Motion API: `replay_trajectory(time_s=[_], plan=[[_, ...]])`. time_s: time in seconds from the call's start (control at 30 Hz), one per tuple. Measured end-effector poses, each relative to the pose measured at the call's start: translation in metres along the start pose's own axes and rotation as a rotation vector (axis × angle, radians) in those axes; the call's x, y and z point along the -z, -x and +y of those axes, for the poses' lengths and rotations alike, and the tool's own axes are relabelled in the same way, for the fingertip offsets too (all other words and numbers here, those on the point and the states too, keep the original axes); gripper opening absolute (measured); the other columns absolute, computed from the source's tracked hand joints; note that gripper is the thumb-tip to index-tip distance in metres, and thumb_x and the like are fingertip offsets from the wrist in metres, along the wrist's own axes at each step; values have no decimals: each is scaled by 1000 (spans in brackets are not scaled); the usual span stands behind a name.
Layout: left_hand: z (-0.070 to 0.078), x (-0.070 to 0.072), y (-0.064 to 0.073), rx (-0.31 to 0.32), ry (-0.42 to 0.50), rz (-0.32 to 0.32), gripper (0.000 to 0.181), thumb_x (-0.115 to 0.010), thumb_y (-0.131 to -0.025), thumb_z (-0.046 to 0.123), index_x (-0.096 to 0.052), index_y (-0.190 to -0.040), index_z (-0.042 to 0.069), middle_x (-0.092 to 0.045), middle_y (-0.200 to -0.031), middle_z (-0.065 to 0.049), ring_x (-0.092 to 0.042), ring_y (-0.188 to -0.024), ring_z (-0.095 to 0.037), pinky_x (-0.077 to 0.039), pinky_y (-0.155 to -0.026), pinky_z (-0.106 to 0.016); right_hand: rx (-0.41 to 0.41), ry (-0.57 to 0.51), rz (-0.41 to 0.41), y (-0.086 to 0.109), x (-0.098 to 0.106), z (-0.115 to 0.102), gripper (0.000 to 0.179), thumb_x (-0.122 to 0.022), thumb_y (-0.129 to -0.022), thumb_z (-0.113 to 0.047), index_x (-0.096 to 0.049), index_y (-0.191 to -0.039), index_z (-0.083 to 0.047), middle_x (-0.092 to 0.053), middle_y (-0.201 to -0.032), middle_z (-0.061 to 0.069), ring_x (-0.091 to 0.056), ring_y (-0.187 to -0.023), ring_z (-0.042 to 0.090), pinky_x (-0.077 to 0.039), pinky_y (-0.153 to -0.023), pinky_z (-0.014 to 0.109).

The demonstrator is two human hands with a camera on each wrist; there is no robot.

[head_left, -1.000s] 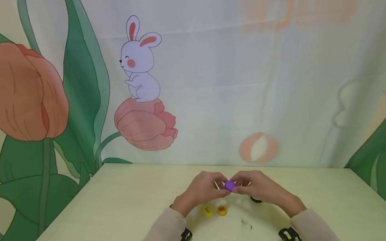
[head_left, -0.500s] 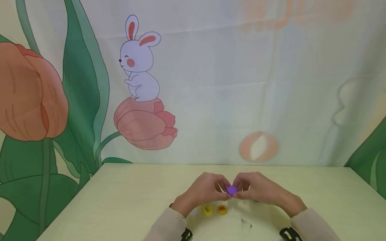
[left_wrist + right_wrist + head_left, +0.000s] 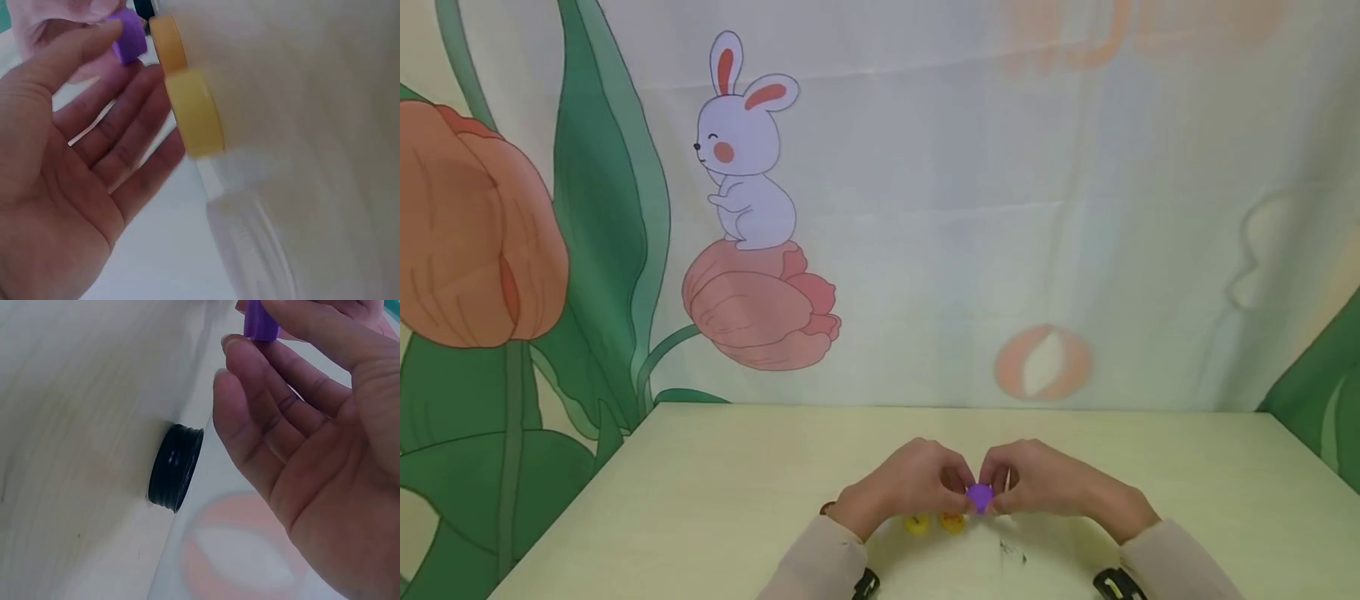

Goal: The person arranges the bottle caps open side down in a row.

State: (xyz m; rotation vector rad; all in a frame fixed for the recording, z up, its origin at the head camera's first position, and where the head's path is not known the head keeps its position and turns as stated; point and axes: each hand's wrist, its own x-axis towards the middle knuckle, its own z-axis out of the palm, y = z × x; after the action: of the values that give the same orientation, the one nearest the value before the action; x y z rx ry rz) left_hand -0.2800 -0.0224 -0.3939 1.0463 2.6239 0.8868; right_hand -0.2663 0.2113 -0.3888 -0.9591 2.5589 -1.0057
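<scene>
Between my two hands is a small purple cap (image 3: 980,497), held low over the table. My left hand (image 3: 921,479) pinches it from the left with thumb and fingertips. From the other side my right hand (image 3: 1045,479) pinches it the same way. The left wrist view shows the cap's side wall under the thumb, the other fingers loosely spread. A yellow cap (image 3: 195,112) and an orange cap (image 3: 169,45) lie on the table beside the left hand. In the right wrist view a black ring-like lid (image 3: 176,467) lies near the right fingers; the hand hides it in the head view.
A clear plastic piece (image 3: 250,244) lies near the yellow cap. The pale table (image 3: 737,500) carries dark scuff marks (image 3: 1012,552) in front of the hands. Behind it hangs a printed cloth (image 3: 925,208) with a rabbit and tulips.
Both hands have come down and slightly toward the body with the purple cap still pinched between them. They now partly cover the yellow and orange caps and hide the black lid.
</scene>
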Motion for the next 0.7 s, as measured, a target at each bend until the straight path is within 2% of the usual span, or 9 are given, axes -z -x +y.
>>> replay_trajectory(time_s=[0.27, 0.43, 0.7], plan=[[7, -3, 2, 26, -69, -28, 11, -88, -88, 19, -83, -96, 15, -71, -76, 17, -62, -71, 3, -50, -71, -16, -71, -9, -50, 2, -4, -6, 15, -84, -88, -11, -72, -97, -14, -66, -83, -3, -63, -65, 15, -52, -56, 29], [9, -6, 1, 10, -125, -34, 10, -86, -89, 18, -84, -99, 17, -71, -76, 18, -61, -70, 6, -49, -70, -15, -82, -26, -57, 5, -4, -6, 15, -83, -89, -9, -71, -97, -12, -67, -82, -2, -61, -63, 15, -51, -54, 28], [12, -9, 0, 35, -203, -20, 16, -90, -86, 30, -84, -97, 21, -69, -76, 20, -59, -70, 6, -48, -68, -15, -101, -42, -70, 6, -5, -8, 17, -84, -88, -8, -71, -98, -10, -67, -79, -1, -61, -62, 17, -51, -52, 28]])
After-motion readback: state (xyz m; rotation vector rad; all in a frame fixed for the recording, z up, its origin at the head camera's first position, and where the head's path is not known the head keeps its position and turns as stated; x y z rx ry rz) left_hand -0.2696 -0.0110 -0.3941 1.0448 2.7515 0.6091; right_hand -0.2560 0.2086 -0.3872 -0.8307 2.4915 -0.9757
